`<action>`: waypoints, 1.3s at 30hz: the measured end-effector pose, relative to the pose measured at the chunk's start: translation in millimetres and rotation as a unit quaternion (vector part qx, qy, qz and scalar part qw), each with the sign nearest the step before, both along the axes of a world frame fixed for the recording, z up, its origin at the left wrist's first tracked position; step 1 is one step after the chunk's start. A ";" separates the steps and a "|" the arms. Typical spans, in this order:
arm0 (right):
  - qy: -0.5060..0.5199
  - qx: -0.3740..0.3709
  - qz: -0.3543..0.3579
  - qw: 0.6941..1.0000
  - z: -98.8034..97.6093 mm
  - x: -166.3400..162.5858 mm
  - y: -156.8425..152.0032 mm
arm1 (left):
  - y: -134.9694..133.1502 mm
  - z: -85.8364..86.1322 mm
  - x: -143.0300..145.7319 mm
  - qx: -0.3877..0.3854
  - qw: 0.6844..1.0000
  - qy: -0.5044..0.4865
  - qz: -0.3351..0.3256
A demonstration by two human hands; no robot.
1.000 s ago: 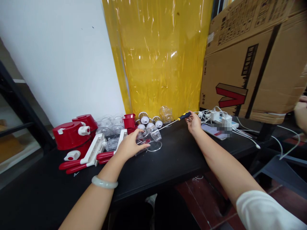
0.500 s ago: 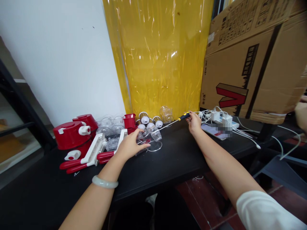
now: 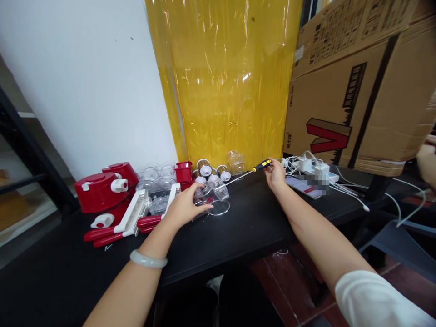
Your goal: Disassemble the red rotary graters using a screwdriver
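My left hand (image 3: pixel 185 205) rests on a clear plastic part (image 3: pixel 215 194) on the black table (image 3: pixel 238 227), its fingers curled around the part's near side. A pale bangle sits on that wrist. My right hand (image 3: pixel 275 175) reaches to the back of the table and pinches the yellow-and-black handle of a screwdriver (image 3: pixel 254 169), whose thin shaft points left toward several small gold-and-white cylinders (image 3: pixel 213 170).
Red lids (image 3: pixel 102 190), red-and-white handled parts (image 3: pixel 129 218) and clear cups (image 3: pixel 156 177) crowd the table's left. A white power strip with cables (image 3: pixel 313 168) lies at right. A yellow film sheet (image 3: pixel 225 81) and a cardboard box (image 3: pixel 361 86) stand behind. Another person's hand (image 3: pixel 427 159) shows at far right.
My right hand shifted slightly on the screwdriver handle, which has tilted a little. My left hand has stayed on the clear part.
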State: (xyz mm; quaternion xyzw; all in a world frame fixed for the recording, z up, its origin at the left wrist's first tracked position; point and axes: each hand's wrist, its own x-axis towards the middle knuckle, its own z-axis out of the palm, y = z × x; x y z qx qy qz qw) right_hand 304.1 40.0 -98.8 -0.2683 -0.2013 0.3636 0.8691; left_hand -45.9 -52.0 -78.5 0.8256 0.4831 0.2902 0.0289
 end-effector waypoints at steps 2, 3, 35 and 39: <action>0.008 0.001 -0.003 1.000 -0.6 0.7 1.0 | 0.0 -0.1 0.1 -0.002 1.000 0.000 0.002; 0.008 0.002 -0.006 1.000 -0.8 0.8 1.3 | 0.0 0.0 0.1 -0.002 1.000 0.000 0.002; -0.037 0.060 0.020 0.997 -4.0 -3.5 6.7 | -2.2 1.7 1.2 -0.009 1.000 -0.003 0.000; -0.039 0.049 0.021 0.998 -4.2 -1.6 6.2 | -2.0 1.7 1.2 -0.012 1.000 -0.004 0.002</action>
